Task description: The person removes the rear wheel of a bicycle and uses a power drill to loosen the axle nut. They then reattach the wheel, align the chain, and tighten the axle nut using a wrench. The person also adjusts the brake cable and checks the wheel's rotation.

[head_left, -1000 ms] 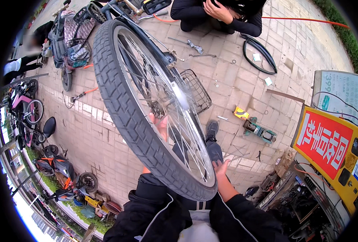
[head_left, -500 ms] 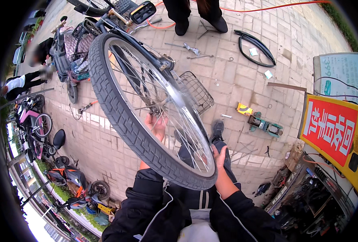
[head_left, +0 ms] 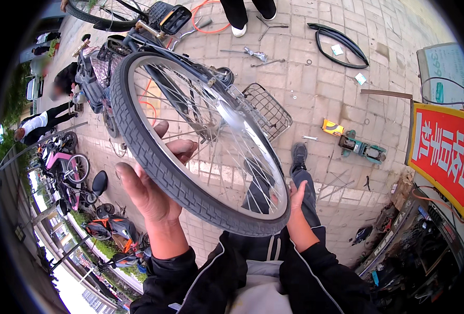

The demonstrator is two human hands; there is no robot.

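Note:
A bicycle wheel with a black tyre (head_left: 211,209), metal rim and thin spokes stands tilted before me, joined to a dark bicycle frame (head_left: 164,52). A silver mudguard (head_left: 231,116) curves over its right side. My left hand (head_left: 161,196) is behind the tyre at the left, palm up. Its thumb sticks out beyond the tread, and spread fingers show through the spokes; whether they touch the tyre I cannot tell. At the wheel's lower right, my right hand (head_left: 298,198) grips the rim edge, one finger partly visible through the spokes.
On the paving lie a wire basket (head_left: 268,111), a black tyre loop (head_left: 342,49), a yellow box (head_left: 332,127), a green metal tool (head_left: 365,149) and a spanner (head_left: 267,63). Another person's feet (head_left: 238,29) stand ahead. A red-and-yellow sign (head_left: 444,152) is at right; parked motorbikes (head_left: 116,230) at left.
My left hand has come away from the hub area, moving left and toward the tyre, its fingers spreading. My right hand stays at the rim. The other person's feet have shifted.

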